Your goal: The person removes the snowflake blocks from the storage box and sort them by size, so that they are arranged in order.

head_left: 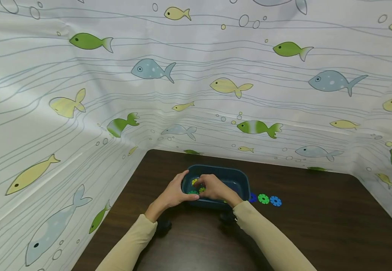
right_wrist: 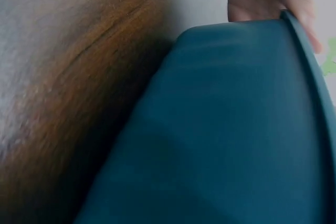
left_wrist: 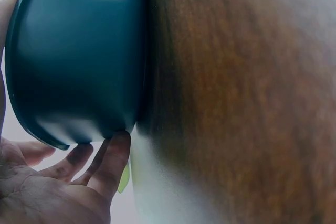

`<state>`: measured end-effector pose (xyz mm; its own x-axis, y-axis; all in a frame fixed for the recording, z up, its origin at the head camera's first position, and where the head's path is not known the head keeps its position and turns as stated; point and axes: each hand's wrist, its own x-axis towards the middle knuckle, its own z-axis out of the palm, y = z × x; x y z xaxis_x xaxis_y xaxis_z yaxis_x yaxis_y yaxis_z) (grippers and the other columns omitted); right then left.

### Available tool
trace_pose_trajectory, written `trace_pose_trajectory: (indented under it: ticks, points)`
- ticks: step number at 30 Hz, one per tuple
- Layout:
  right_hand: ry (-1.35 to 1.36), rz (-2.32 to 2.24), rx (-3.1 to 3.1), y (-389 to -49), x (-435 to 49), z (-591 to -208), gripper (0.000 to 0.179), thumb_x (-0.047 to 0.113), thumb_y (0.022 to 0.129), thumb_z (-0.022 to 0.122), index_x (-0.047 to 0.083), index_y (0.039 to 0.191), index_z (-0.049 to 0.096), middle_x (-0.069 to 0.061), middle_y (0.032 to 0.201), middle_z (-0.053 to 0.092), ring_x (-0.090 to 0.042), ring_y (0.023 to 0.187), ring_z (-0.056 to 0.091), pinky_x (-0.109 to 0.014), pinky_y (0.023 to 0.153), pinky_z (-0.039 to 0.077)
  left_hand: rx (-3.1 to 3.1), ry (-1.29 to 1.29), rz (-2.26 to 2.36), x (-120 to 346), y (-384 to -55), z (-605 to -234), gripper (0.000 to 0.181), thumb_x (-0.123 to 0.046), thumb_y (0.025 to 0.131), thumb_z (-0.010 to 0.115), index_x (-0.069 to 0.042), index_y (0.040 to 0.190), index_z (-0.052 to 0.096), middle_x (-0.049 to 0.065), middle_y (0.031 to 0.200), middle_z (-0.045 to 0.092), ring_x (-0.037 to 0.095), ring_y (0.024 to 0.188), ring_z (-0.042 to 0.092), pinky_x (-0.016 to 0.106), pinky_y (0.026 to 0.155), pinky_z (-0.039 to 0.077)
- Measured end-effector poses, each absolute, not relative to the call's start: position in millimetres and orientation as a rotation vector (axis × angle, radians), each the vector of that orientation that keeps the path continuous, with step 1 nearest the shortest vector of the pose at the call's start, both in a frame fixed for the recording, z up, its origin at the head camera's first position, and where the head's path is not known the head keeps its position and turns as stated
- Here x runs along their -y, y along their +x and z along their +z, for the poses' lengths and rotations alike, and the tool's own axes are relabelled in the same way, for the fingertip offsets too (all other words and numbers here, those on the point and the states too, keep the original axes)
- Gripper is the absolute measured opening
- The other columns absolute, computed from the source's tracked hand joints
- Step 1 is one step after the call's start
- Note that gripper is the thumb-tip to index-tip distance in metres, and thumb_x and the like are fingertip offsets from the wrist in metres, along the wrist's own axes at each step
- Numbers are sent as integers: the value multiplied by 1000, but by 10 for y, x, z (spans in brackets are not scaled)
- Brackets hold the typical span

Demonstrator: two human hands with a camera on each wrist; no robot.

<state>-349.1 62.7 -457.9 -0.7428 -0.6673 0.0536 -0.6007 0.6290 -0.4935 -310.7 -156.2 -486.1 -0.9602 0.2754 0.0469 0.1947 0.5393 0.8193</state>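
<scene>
A dark teal plastic basin (head_left: pixel 224 174) rests on the table, and a few notched plastic discs, yellow (head_left: pixel 194 182) and green (head_left: pixel 193 192), lie in its left part. My left hand (head_left: pixel 175 192) grips the basin's left end, thumb along the near rim. In the left wrist view its fingers (left_wrist: pixel 109 166) press against the basin's outer wall (left_wrist: pixel 79 51). Over the near rim, my right hand (head_left: pixel 213 186) reaches down inside with fingers bent among the discs. Its fingertips are partly hidden, so I cannot tell whether they pinch a disc. The basin's wall (right_wrist: pixel 210 119) fills most of the right wrist view.
Right of the basin, a dark blue disc (head_left: pixel 252 198), a green disc (head_left: pixel 263 199) and a blue disc (head_left: pixel 275 201) lie in a row on the dark wooden table (head_left: pixel 318 218). A white fish-patterned sheet (head_left: pixel 196 94) hangs behind and along the sides.
</scene>
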Motion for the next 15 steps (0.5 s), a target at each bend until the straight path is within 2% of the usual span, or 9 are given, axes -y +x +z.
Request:
trace_pose_trajectory:
  ticks: [15]
  points:
    - [-1266,-586,-2660,-3536,-475,-4647,29,2,94,82,-2,123,81,-19,122,78,-34,115,75,-48,104,63,-2666,422,1421,1565,-3093,-4847,117,-55,86,89,-8,173,26,29,175,30,50,153,46,69,123,44]
